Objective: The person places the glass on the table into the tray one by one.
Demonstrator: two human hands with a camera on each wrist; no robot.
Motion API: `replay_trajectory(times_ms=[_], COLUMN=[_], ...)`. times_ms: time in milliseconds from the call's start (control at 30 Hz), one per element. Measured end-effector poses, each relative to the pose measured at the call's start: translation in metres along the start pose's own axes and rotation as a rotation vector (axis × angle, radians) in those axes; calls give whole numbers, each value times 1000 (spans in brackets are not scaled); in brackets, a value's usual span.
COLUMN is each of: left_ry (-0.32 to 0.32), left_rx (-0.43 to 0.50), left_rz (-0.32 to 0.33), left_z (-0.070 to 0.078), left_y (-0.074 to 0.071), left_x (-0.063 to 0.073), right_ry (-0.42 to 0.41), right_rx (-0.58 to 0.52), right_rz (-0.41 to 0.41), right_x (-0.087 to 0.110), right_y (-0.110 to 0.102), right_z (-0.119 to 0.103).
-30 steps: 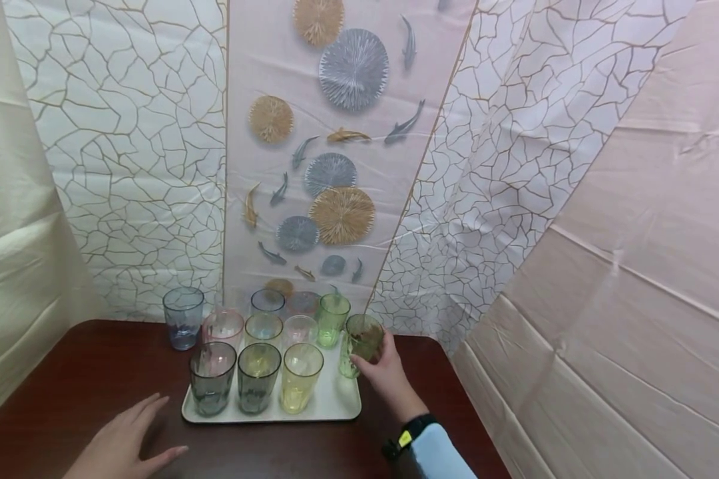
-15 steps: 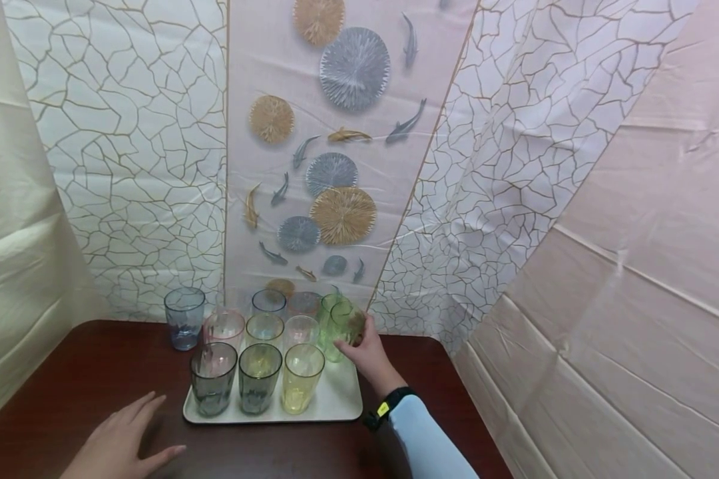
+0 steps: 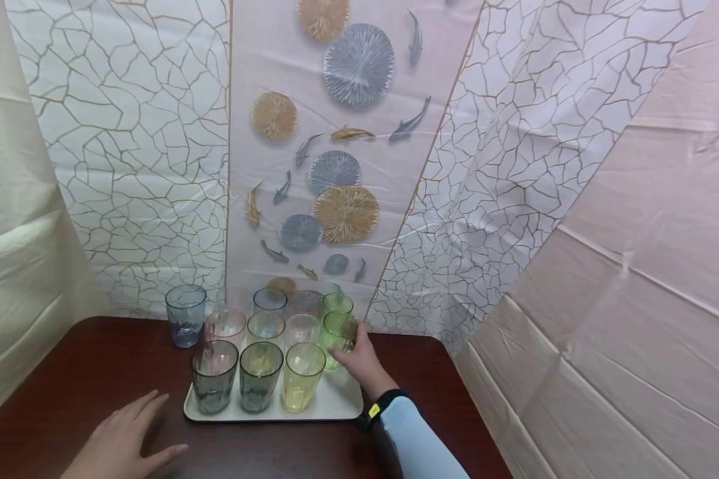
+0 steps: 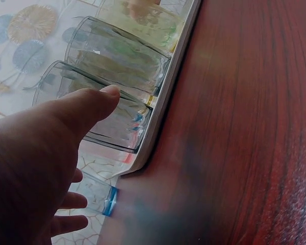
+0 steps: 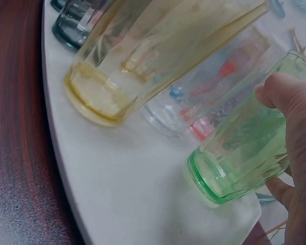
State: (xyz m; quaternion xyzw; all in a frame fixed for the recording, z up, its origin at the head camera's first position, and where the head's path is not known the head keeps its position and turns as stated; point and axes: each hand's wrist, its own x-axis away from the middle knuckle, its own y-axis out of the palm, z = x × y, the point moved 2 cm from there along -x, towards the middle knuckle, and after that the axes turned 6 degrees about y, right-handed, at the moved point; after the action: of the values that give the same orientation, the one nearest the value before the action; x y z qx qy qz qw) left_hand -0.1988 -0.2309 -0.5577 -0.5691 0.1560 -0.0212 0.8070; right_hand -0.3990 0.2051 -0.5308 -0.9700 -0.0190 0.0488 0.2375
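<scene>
My right hand (image 3: pixel 364 362) grips a green glass (image 5: pixel 239 148) by its side, thumb on one face and fingers round the other. The glass is upright at the right side of the white tray (image 3: pixel 343 399); whether its base touches the tray I cannot tell. Just behind it stands another green glass (image 3: pixel 338 302), partly covered. My left hand (image 3: pixel 118 436) hovers over the table left of the tray, fingers loosely extended and holding nothing. Nearest to it is a dark grey glass (image 3: pixel 214 382) at the tray's front left corner.
A second grey glass (image 3: pixel 260 382) and a yellow glass (image 3: pixel 303 382) fill the tray's front row. Behind them stand several pink, amber-rimmed, clear and blue-rimmed glasses. A blue glass (image 3: pixel 186 319) stands on the brown table (image 3: pixel 114 372) beyond the tray's left. Patterned curtains enclose the table.
My right hand has carried the green glass leftward and back, from the tray's right edge to in front of the other green glass. The left hand has stayed nearly still.
</scene>
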Motion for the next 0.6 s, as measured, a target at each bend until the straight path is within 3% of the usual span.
replay_trajectory(times_ms=[333, 600], left_ry=[2, -19], left_rx=[-10, -3], left_rz=[11, -35], left_z=[-1, 0], left_y=[-1, -1], left_x=[1, 0], right_ry=[-21, -20], right_rx=[-30, -30], right_rz=[-5, -5], right_x=[0, 2], right_y=[4, 4], right_z=[6, 8])
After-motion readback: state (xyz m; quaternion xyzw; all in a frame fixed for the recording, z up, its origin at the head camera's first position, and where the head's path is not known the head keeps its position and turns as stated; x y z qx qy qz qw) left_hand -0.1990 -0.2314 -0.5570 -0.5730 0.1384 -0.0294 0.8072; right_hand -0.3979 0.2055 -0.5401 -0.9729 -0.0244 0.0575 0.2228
